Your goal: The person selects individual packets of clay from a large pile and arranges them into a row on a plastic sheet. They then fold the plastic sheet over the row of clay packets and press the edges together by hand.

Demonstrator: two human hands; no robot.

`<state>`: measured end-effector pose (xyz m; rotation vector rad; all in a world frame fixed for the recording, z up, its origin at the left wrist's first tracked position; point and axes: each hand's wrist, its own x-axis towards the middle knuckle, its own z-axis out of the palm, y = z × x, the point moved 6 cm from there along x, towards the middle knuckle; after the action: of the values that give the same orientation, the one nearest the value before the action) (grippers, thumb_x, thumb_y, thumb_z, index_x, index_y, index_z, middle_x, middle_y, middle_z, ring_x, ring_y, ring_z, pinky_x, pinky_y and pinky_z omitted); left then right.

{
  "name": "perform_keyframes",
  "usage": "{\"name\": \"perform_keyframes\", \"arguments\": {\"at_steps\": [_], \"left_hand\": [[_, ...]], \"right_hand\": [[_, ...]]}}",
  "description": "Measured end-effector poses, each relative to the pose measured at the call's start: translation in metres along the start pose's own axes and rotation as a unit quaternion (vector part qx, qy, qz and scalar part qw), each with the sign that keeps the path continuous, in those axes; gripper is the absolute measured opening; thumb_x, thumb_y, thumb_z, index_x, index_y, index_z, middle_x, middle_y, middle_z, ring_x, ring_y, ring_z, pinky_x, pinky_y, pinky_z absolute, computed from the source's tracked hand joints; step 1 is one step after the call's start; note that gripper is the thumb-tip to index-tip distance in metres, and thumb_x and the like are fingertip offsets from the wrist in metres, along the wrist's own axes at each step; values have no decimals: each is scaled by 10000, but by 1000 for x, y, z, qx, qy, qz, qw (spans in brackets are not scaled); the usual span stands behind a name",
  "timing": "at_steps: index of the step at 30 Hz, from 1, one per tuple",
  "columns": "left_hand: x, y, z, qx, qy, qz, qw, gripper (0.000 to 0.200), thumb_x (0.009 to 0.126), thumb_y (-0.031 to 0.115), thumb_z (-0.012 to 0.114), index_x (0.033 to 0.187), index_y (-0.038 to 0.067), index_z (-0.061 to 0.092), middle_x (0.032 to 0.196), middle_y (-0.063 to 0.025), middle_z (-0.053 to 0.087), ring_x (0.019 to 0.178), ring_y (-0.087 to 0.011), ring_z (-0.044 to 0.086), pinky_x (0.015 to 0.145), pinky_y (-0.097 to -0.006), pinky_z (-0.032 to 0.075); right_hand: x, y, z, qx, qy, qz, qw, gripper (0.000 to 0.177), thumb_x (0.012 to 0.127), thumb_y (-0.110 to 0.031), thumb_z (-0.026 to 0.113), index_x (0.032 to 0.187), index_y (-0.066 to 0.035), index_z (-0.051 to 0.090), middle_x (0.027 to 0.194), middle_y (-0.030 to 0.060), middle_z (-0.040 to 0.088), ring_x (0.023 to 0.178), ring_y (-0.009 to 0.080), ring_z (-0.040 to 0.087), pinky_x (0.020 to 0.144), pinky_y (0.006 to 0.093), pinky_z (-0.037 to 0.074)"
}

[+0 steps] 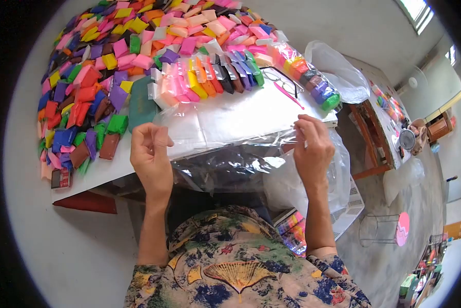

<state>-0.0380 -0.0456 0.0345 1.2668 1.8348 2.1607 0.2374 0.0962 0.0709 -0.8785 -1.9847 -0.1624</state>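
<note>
A clear plastic bag [225, 163] is stretched between my two hands at the table's front edge. My left hand [151, 156] pinches its left end, thumb against fingers. At the other end my right hand [313, 149] has its fingertips closed on the plastic. Just beyond the bag, a row of small wrapped packets [207, 77] runs from pale and pink through yellow, orange, black and blue to green. A dark green case [141, 105] lies left of the row. Black-framed glasses with pink temple tips [284, 84] rest at its right end.
A big heap of coloured packets [102, 61] covers the back and left of the white table [230, 115]. A filled clear bag [310, 77] lies at the right edge beside a white plastic bag [338, 72]. Below right stands a white crate [349, 208]; a pink-topped stool [402, 229] is farther off.
</note>
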Motion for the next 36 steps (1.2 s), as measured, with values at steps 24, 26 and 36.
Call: {"name": "perform_keyframes", "arguments": {"at_steps": [24,26,36], "left_hand": [[-54,55,92,378,-214,300,849,509,886,238,676,1285,-58,567,1324,-263,541,1187,-409,537,1044,-489,424],[-47,37,92,426,-215,238,846,536,902,287,660,1318,-34,558,1372,-266,509,1223,-413,506,1048,-494,404],[-45,19,87,467,-233,184,833,595,899,390,643,1378,49,554,1475,-231,440,1353,-405,392,1074,-512,343]], "right_hand": [[44,-6,33,-156,-23,-78,984,118,820,-101,690,921,-79,633,751,76,586,681,254,639,577,390,488],[43,-1,39,-170,-53,-61,982,155,824,-124,706,958,-73,645,764,82,593,698,263,638,598,403,486],[-12,-99,16,137,-125,-195,963,366,863,-114,722,1167,46,596,1133,174,618,1025,355,603,863,415,495]]}}
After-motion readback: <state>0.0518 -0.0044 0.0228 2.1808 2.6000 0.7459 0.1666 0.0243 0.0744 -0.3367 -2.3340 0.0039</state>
